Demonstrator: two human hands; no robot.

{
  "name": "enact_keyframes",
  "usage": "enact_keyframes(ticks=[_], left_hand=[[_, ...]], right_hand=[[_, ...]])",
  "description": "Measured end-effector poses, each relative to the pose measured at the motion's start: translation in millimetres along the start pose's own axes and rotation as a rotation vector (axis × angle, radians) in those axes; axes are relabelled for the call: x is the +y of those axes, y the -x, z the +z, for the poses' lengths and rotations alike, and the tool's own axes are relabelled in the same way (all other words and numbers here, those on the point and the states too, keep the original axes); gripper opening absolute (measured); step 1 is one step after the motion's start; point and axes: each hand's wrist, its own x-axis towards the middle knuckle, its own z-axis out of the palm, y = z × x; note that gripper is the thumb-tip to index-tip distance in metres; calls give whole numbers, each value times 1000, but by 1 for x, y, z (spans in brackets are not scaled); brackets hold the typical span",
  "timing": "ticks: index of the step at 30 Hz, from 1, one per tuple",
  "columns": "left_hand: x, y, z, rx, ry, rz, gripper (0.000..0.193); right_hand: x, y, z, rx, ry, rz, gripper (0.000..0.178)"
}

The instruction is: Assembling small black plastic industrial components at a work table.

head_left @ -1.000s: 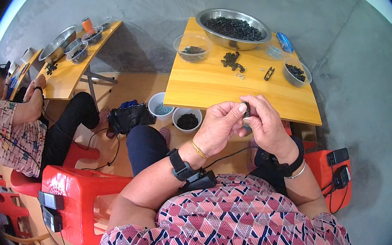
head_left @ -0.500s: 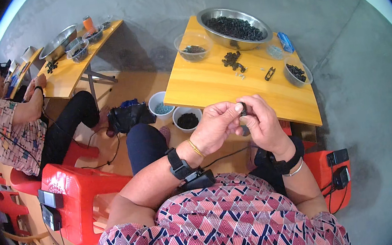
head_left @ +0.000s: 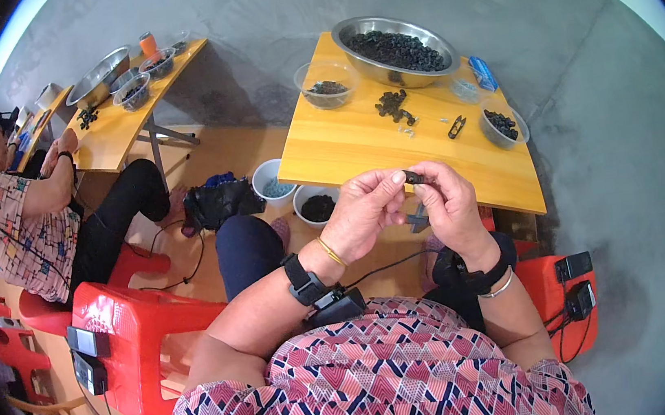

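Steel bowl of dark bits, both hands' fingers pinching one — small black piece

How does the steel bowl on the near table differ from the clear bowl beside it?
The steel bowl is opaque metal, larger and heaped with dark pieces. The clear bowl is see-through, smaller and holds only a few. Both stand upright on the wooden table, holding similar dark pieces.

This is a plain small-scale workshop for hand assembly or sorting, with a bare grey concrete floor and wall. Two low yellow wooden tables carry steel basins and clear bowls of small black parts. Workers sit on red plastic chairs; a second person works at the other table.
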Motion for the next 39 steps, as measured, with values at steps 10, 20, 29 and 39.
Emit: enact_keyframes(ticks=[10,20,29,39], left_hand=[[-2,-11,-7,-57,31,-88,17],[-8,-18,-32,119,-20,-266,19],[-8,-39,-54,157,46,-252,19],[-9,-48,-71,212,59,-262,20]], right_hand=[[8,-3,-9,-99,-110,97,16],[69,-8,-41,113,143,144,16],[179,-72,-151,217,965,158,33],[189,-116,-29,-383,447,162,19]])
